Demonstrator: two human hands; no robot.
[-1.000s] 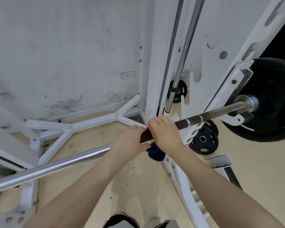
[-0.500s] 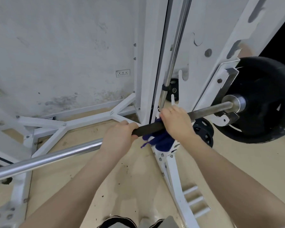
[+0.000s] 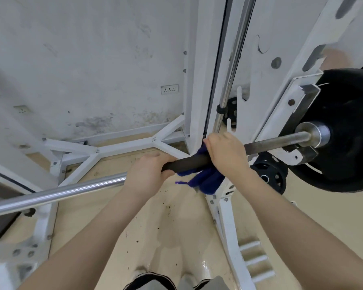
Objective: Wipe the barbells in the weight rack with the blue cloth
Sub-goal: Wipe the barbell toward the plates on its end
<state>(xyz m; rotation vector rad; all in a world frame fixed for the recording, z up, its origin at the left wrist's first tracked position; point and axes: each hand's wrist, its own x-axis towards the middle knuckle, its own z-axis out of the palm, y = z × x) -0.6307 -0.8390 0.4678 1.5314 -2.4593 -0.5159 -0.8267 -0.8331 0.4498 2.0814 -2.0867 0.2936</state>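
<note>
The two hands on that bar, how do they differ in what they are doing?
The right hand presses the blue cloth around the barbell; the left hand grips the bar bare. The right hand sits nearer the black weight plate, the left nearer the shiny middle stretch. Both are closed over the same bar from above.

Stained white wall (image 3: 82, 49) with sockets (image 3: 169, 89), scuffed beige floor (image 3: 155, 227)

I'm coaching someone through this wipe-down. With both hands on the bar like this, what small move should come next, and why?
Probably slide the right hand, wrapped with the dark blue cloth, further along the long steel barbell toward the big black weight plate. That bare stretch looks dull and unwiped, while the left hand steadies the bar.
</note>
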